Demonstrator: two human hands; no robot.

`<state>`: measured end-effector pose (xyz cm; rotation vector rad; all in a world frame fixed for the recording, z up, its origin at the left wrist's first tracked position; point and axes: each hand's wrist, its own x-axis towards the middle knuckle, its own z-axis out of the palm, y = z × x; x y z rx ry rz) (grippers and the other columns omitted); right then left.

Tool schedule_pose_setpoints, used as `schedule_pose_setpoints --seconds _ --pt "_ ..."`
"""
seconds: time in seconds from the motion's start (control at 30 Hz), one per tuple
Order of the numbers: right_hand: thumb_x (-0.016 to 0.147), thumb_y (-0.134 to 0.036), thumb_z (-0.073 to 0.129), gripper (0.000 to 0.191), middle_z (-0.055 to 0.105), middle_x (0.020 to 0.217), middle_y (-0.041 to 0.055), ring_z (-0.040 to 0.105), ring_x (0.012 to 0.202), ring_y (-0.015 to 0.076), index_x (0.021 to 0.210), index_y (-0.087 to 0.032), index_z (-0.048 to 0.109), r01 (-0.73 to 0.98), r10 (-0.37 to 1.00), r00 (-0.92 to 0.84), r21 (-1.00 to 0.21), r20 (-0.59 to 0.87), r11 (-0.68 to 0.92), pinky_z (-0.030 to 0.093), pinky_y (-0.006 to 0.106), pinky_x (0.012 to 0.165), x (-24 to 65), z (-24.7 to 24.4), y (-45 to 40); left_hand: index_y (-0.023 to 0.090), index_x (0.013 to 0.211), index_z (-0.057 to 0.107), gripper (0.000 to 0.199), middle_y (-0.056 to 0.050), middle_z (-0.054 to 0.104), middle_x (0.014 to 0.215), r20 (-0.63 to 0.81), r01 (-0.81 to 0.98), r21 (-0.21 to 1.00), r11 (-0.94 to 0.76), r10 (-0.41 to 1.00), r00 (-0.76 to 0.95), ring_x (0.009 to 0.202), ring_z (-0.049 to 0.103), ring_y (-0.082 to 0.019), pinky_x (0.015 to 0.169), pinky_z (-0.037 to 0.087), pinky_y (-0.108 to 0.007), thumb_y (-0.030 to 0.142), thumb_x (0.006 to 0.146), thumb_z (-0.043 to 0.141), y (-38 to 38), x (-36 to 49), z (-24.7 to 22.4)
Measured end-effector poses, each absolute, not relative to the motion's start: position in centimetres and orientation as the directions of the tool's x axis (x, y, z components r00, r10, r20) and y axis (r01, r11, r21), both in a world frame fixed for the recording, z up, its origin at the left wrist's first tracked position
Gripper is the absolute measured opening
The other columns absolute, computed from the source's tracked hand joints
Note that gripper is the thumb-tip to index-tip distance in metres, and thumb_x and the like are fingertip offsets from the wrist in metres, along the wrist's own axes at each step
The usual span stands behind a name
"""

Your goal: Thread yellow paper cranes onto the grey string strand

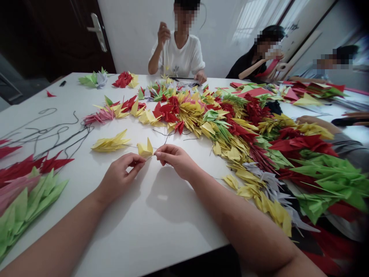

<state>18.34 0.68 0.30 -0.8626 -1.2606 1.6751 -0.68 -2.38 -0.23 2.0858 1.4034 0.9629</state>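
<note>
Left hand (121, 177) and right hand (175, 161) close together, fingers (138, 161) pinched closed on a thin thread (150, 157), yellow paper crane (145, 149) just above them, near a yellow crane strand (110, 141), over the white counter (161, 234)

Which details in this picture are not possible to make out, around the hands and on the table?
Head view only:
- The left hand and right hand hide what they pinch, and where the thread meets the yellow folded paper piece.
- The small black object on the far table is too small to identify.
- Anything in the co-worker's raised hand is too thin to see.
- The right edge cuts off the green paper pile.
</note>
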Motion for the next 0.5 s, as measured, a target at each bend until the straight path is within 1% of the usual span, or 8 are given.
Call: schedule_pose_setpoints --seconds 0.17,0.37,0.5 --pt "0.062 -0.029 0.069 0.017 0.054 0.059 -0.0048 0.045 0.052 0.0048 0.068 -0.016 0.059 -0.24 0.919 -0.392 -0.961 -0.036 -0.14 0.033 0.022 0.055 18.4 0.49 0.64 0.019 0.084 0.059 0.022 -0.004 0.061 0.081 0.289 0.61 0.698 -0.376 0.927 0.24 0.073 0.058 -0.014 0.056 0.048 -0.021 0.037 0.08 0.048 -2.38 -0.67 -0.17" --pt "0.06 -0.028 0.071 0.015 0.055 0.06 -0.0045 0.044 0.053 0.0049 0.067 -0.017 0.063 -0.239 0.912 -0.411 -0.963 -0.019 -0.128 0.034 0.022 0.056 18.4 0.28 0.74 0.019 0.084 0.059 0.021 -0.003 0.061 0.083 0.275 0.607 0.709 -0.358 0.934 0.229 0.074 0.057 -0.014 0.057 0.048 -0.021 0.038 0.08 0.05 -2.31 -0.66 -0.33" --pt "0.057 -0.03 0.073 0.017 0.059 0.067 -0.0018 0.045 0.058 0.0061 0.067 -0.018 0.066 -0.22 0.93 -0.366 -0.969 -0.027 -0.115 0.035 0.023 0.057 18.36 0.0 0.9 0.019 0.085 0.059 0.021 -0.003 0.061 0.083 0.277 0.599 0.713 -0.363 0.932 0.235 0.075 0.058 -0.014 0.056 0.048 -0.021 0.037 0.08 0.05 -2.24 -0.71 -0.51"
